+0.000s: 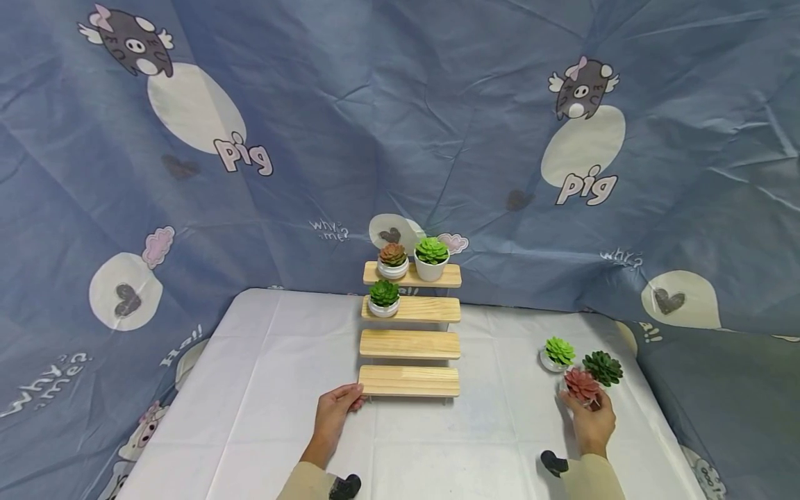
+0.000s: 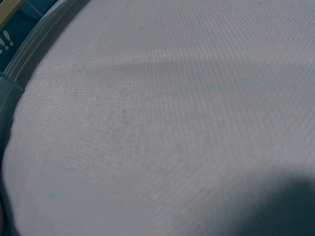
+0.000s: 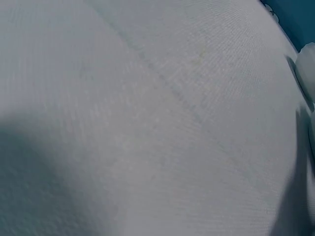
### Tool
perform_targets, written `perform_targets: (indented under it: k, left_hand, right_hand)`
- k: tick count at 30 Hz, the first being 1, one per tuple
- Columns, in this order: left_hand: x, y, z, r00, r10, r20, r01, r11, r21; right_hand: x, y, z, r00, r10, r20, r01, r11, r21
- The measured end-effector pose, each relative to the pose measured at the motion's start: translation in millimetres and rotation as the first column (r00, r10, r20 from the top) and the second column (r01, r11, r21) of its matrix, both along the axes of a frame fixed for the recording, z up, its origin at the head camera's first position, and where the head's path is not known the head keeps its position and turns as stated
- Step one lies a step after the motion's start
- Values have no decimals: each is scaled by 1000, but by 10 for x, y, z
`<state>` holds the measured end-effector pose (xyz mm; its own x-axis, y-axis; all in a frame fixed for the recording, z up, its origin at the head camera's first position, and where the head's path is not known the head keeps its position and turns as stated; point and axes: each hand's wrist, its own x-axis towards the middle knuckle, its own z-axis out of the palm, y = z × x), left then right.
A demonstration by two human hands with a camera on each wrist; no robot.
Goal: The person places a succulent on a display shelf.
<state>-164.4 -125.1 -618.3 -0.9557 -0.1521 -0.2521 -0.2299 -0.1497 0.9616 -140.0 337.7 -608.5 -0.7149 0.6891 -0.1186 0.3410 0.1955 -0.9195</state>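
A four-step wooden shelf [image 1: 409, 380] stands mid-table in the head view. My left hand [image 1: 335, 410] pinches the left front corner of its lowest step. At the right, my right hand [image 1: 590, 420] grips a potted red succulent [image 1: 581, 385], its pot mostly hidden by the fingers. Close beside it are a bright green succulent in a white pot [image 1: 557, 353] and a dark green succulent [image 1: 603, 368]. On the top step sit a brown-orange succulent [image 1: 392, 260] and a green one in a taller white pot [image 1: 431, 259]. Another green succulent [image 1: 384, 298] occupies the second step's left end.
White cloth [image 1: 281, 354] covers the table. A blue curtain with pig prints [image 1: 400, 125] hangs behind and at the sides. The left wrist view holds mostly cloth [image 2: 162, 123]; in the right wrist view, a white pot [image 3: 307, 71] shows at the right edge.
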Motion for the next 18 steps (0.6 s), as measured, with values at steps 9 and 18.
perform_targets:
  k: [9,18]
  left_hand:
    - [6,2,23,1000,-6,2,6,1000,-2]
    - [1,4,0,1000,2,-4,-2,1000,-10]
  right_hand:
    - [18,-57,-21,999,12,30,-13,999,37]
    - [56,-205,52,997,82,-17,-81,996,24]
